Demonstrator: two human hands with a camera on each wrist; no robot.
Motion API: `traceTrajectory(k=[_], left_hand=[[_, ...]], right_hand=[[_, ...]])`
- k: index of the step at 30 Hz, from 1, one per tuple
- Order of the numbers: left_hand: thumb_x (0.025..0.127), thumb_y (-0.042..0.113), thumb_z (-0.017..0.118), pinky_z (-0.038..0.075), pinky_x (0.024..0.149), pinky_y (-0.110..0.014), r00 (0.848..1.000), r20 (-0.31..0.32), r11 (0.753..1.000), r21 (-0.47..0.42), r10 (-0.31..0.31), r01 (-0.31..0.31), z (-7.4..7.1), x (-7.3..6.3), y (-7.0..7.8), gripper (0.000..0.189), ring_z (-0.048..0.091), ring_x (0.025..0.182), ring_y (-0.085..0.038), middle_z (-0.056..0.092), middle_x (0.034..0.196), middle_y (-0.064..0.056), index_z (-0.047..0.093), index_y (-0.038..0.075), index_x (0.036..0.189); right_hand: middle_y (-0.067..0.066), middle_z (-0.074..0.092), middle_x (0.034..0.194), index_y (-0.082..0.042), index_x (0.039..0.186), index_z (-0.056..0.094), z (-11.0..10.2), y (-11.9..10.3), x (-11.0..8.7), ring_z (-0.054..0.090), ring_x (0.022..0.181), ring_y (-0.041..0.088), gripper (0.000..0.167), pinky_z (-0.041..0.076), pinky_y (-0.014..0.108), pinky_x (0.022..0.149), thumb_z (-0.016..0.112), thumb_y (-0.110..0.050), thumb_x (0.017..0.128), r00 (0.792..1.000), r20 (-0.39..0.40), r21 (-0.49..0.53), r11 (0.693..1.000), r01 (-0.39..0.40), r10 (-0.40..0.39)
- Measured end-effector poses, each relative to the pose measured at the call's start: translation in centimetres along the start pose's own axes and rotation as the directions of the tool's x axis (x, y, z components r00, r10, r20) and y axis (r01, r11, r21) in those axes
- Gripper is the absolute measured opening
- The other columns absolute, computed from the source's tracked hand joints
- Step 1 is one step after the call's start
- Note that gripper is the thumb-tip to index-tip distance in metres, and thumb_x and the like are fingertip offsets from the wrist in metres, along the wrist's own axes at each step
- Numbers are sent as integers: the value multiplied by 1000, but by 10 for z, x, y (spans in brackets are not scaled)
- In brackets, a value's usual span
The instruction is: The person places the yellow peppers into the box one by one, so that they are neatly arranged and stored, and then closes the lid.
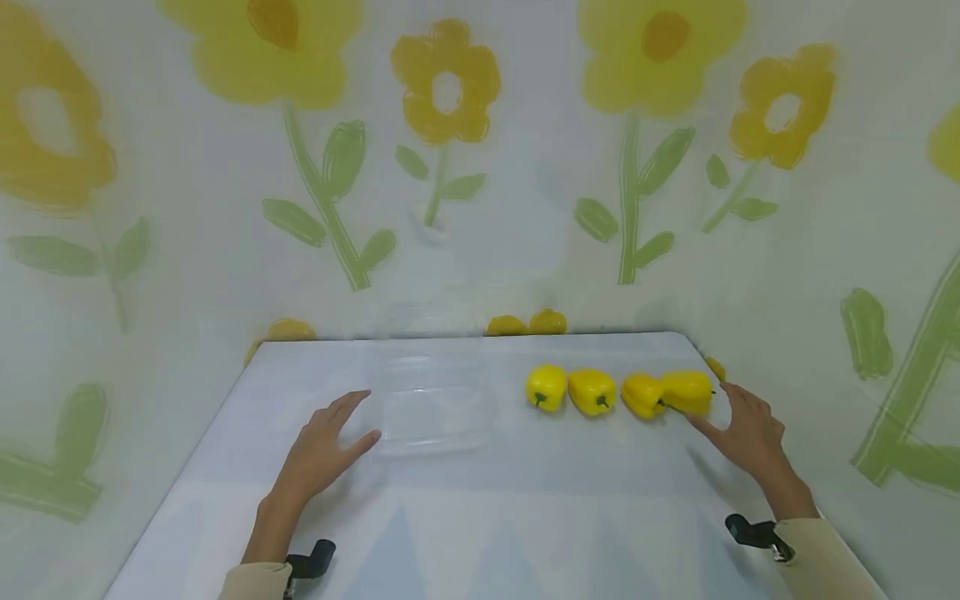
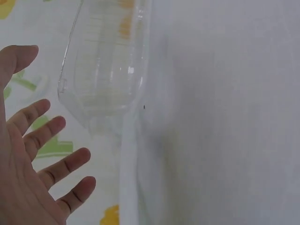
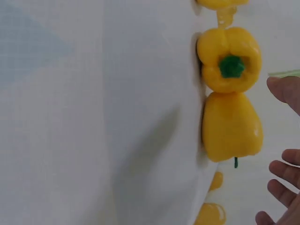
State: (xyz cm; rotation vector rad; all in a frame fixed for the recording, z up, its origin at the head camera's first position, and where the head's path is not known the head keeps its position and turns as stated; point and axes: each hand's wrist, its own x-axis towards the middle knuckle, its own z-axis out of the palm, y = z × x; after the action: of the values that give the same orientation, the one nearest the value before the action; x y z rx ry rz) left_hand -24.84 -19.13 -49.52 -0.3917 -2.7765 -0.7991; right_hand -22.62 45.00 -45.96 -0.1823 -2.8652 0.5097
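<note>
A clear plastic container (image 1: 435, 408) stands on the left half of the table, and its see-through wall also shows in the left wrist view. Just left of it is my left hand (image 1: 322, 450), fingers spread, holding nothing. Several yellow bell peppers form a row to the right of the container; the leftmost pepper (image 1: 546, 388) and its neighbour (image 1: 592, 392) show green stems toward me. At the row's right end, two peppers touch, the rightmost pepper (image 1: 686, 392) lying on its side. My right hand (image 1: 753, 433) hovers beside that one, fingers apart, with nothing in its grasp.
The white table (image 1: 525, 467) has pale blue triangles near its front. Behind it hangs a cloth (image 1: 510, 208) printed with yellow flowers and green stems. A black wrist mount (image 1: 311, 560) is on the left wrist, another mount (image 1: 750, 532) on the right.
</note>
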Motion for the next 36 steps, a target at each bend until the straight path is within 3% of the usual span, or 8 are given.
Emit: traceTrajectory(k=[7,11,17,22,36], left_hand=[[98,50,58,30,104,-65,1000,19,997,-80,18,-17,11,-3,-5,64,36,138,-37,37,159,-3,36,31,155],[98,39,62,30,104,-65,998,-7,996,-75,55,-56,12,3,-4,62,37,138,-37,37,159,-3,39,26,154],[98,33,63,31,103,-66,995,-24,991,-88,98,-99,14,9,-6,60,35,138,-36,34,160,-2,41,20,153],[98,34,63,32,103,-66,995,-25,989,-109,95,-97,20,6,-8,61,33,139,-35,32,161,-1,41,20,153],[98,35,63,35,98,-69,999,2,989,-141,39,-38,24,-5,-9,63,33,138,-37,29,163,1,41,16,153]], right_hand=[[40,22,149,11,151,18,4,7,25,17,130,61,104,18,79,94,66,-57,90,998,53,11,999,-43,43],[39,19,152,7,154,14,2,10,39,16,130,62,106,17,79,94,67,-58,89,997,64,30,998,-47,45],[37,16,155,-1,158,9,3,17,53,14,130,65,106,15,80,93,66,-58,89,998,57,73,997,-17,13],[35,13,158,-10,161,4,3,25,58,14,132,66,106,16,82,91,68,-56,90,999,45,75,997,24,-27],[41,23,149,4,153,24,11,31,68,14,129,63,96,13,80,93,66,-56,91,983,174,53,997,51,-60]])
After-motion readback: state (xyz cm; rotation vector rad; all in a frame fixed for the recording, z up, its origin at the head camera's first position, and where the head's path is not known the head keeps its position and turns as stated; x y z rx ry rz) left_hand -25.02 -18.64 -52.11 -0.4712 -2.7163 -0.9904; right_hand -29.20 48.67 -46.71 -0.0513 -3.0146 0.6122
